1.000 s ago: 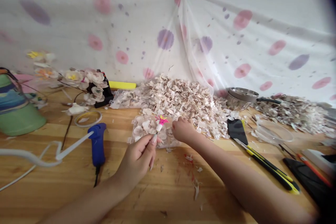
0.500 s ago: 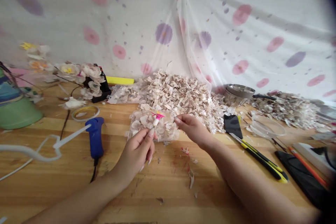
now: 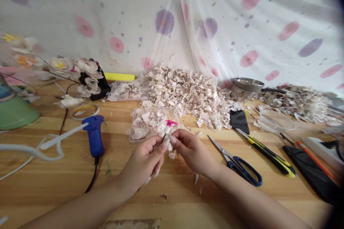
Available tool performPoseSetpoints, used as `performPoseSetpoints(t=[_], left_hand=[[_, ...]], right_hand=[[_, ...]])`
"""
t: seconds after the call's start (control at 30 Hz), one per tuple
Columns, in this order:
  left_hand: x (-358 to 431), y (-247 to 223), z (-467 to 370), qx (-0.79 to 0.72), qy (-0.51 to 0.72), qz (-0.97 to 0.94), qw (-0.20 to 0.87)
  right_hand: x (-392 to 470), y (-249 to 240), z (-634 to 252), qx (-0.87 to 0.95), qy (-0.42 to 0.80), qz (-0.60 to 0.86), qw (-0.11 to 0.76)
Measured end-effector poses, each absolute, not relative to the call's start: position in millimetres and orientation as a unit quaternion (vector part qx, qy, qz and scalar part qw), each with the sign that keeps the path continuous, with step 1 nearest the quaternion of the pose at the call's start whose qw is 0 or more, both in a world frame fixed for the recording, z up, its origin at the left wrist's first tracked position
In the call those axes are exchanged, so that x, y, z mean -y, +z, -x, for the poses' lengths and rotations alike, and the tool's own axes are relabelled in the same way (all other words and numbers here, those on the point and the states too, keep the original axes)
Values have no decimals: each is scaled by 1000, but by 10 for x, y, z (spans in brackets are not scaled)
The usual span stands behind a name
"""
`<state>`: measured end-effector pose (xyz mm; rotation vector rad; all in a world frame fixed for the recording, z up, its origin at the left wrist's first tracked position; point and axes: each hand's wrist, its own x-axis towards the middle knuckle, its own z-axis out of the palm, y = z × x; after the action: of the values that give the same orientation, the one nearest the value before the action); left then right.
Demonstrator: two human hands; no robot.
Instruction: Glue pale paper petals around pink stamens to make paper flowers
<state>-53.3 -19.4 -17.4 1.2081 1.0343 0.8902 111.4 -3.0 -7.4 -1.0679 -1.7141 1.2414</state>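
In the head view my left hand point(image 3: 149, 157) is closed in a pinch around the thin dark stem of an artificial flower centre point(image 3: 171, 122). Pink and yellow threads fan out at its top, above a white base. Against the stem, just below that base, my right hand point(image 3: 189, 150) is closed, its fingertips touching those of my left hand. A pale petal point(image 3: 170, 146) shows at the right fingertips, partly hidden by them. Behind both hands lies a clear plastic box point(image 3: 130, 136) of similar petals.
A blue glue gun point(image 3: 94, 136) stands at left near a tape roll point(image 3: 84, 111). Scissors point(image 3: 236, 162), a yellow-black cutter point(image 3: 271, 154) and a black phone-like slab point(image 3: 309, 171) lie at right. A large petal heap point(image 3: 185, 93) fills the back, beside a metal sieve point(image 3: 247, 84).
My right hand has moved left and down from beside the box to meet my left hand at the stem. The flower centre has shifted slightly right, and the scissors have come into view.
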Motion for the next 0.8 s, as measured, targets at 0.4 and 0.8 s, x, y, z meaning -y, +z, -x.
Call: performPoseSetpoints(t=[0.4,0.8], left_hand=[[212,-187,545,-454,416,-566,548],[176,-168,703,-538,299,-744,261]], right_hand=[[156,-133,-960,566,585,402,419],[-27,138,-1377,610,438,441,491]])
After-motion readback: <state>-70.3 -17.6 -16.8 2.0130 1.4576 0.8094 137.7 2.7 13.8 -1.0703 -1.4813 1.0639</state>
